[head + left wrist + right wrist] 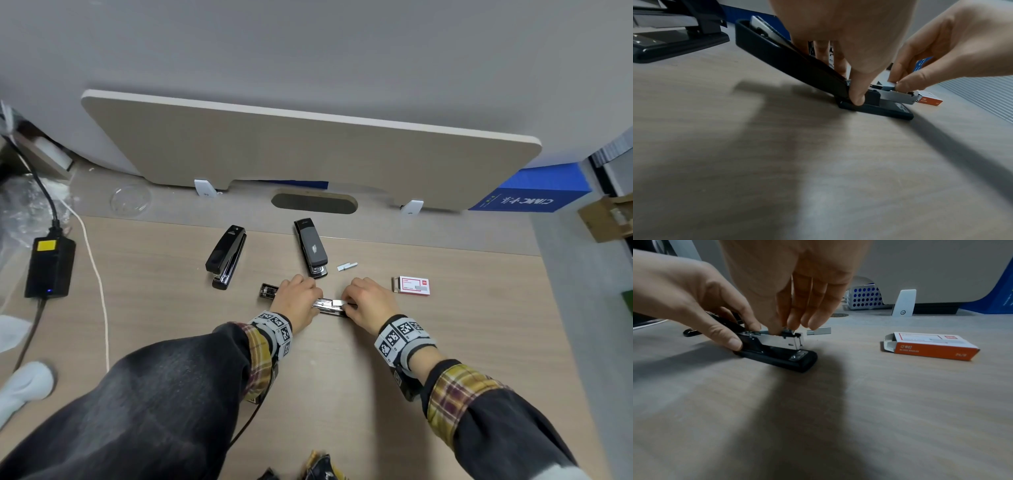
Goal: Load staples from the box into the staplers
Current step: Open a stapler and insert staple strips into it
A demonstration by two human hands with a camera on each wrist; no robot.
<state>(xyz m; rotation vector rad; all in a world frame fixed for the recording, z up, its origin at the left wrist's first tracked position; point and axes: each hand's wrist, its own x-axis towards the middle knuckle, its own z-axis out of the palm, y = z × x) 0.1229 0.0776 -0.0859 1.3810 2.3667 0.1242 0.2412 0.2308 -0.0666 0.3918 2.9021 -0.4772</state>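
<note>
A black stapler (330,307) lies opened flat in the middle of the desk, its lid (789,60) flipped back to the left and its metal magazine (780,339) exposed. My left hand (301,296) grips this stapler at the hinge, thumb (857,95) on the near side. Over the magazine, my right hand (356,303) pinches a short staple strip (889,84). The red and white staple box (413,286) lies open to the right. Loose staple strips (347,266) lie behind the hands. Two closed black staplers (226,255) (310,248) sit further back.
A black power adapter (49,265) and a white cable (99,284) lie at the left. A clear dish (130,199) sits back left. A beige divider panel (308,154) bounds the far edge, with a blue box (534,192) at the back right.
</note>
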